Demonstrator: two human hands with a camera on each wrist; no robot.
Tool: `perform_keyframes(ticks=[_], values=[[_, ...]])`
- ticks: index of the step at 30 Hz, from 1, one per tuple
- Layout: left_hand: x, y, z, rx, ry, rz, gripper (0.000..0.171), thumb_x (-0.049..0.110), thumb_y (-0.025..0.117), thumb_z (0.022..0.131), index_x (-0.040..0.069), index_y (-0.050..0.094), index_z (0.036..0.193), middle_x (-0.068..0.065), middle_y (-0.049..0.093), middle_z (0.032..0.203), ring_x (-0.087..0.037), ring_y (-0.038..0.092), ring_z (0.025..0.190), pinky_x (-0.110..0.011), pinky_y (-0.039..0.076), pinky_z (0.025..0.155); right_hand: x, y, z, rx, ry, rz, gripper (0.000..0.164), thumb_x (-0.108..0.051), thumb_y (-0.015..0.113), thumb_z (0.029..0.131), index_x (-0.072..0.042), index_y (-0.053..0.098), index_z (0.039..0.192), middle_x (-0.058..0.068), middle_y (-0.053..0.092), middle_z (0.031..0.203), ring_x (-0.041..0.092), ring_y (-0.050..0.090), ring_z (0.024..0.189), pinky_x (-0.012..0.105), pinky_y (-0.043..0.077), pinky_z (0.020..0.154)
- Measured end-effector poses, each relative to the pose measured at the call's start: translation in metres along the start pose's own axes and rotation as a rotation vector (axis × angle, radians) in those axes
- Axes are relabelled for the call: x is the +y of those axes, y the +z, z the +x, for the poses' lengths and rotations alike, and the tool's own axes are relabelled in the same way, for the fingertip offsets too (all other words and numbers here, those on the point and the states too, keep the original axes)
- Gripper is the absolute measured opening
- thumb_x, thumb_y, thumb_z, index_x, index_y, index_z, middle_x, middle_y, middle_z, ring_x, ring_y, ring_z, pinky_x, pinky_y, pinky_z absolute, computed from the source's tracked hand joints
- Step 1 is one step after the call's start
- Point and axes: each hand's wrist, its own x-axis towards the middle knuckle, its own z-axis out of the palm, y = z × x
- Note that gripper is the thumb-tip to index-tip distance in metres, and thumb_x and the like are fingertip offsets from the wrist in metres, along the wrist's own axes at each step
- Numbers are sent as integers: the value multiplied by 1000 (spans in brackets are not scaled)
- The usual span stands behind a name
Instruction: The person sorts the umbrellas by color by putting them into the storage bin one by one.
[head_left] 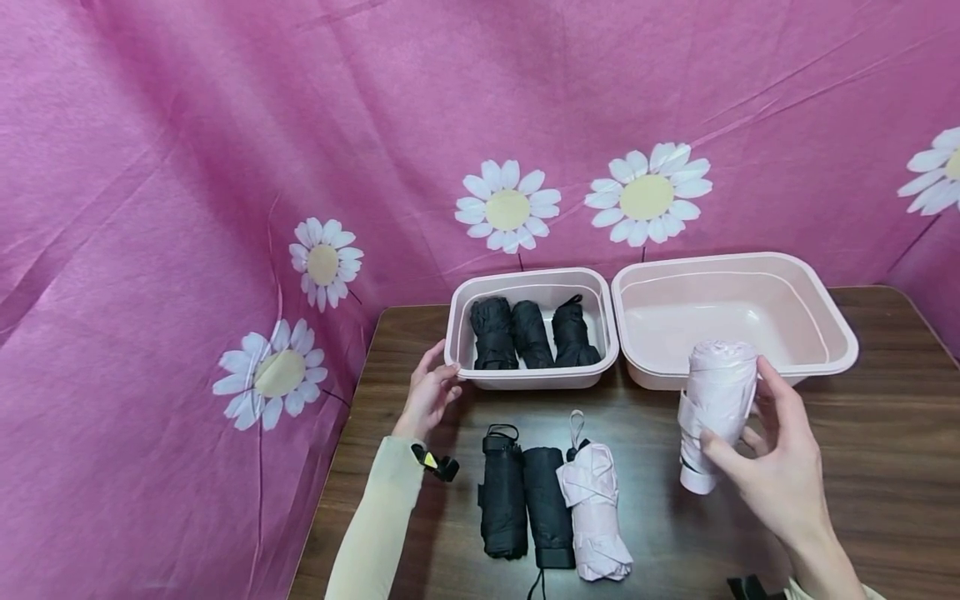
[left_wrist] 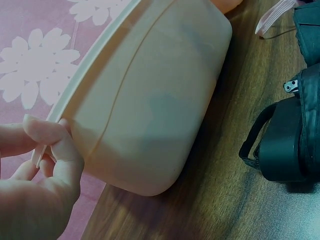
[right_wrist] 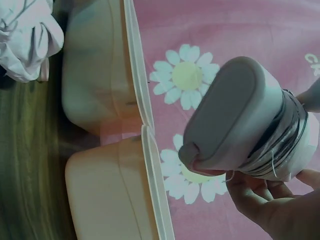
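Observation:
My right hand grips a folded pale pink umbrella, held upright in front of the larger pink basin. In the right wrist view the flat end of that umbrella faces the camera, with fingers around its wrapped cloth. My left hand pinches the near left corner of the smaller pink basin; the left wrist view has thumb and fingers on its rim. Inside the smaller basin lie three folded black umbrellas. The larger basin's visible inside holds nothing.
On the table before the basins lie a black umbrella at left, another black umbrella beside it, and a pale pink umbrella with a wrist loop. A pink cloth with daisies hangs behind the table.

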Motion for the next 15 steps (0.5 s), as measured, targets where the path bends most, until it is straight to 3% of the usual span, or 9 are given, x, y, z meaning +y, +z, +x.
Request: perform_keyframes(ticks=[4,8,15], values=[[0,0,0,-3,0,4,60,-1,55,90,23,43,144,-16,47,124,-9,58,65,-16,46,52,-2,-2,9,58,47,210,98,33,59,61,-8,37,147,-1,49,120,6,52,109,4,47,82],[-1,0,1,-5,1,2,60,-1,55,90,23,43,144,-20,43,131,-8,58,66,-16,46,53,0,-4,18,101,39,422,94,36,52,60,-4,41,144,5,51,121,10,54,106,7,50,80],[-2,0,0,-6,5,5,60,0,56,90,23,43,144,-15,47,125,-8,58,67,-17,46,53,2,-5,27,106,-8,494,93,38,50,59,-2,43,143,7,52,123,13,54,104,8,51,79]])
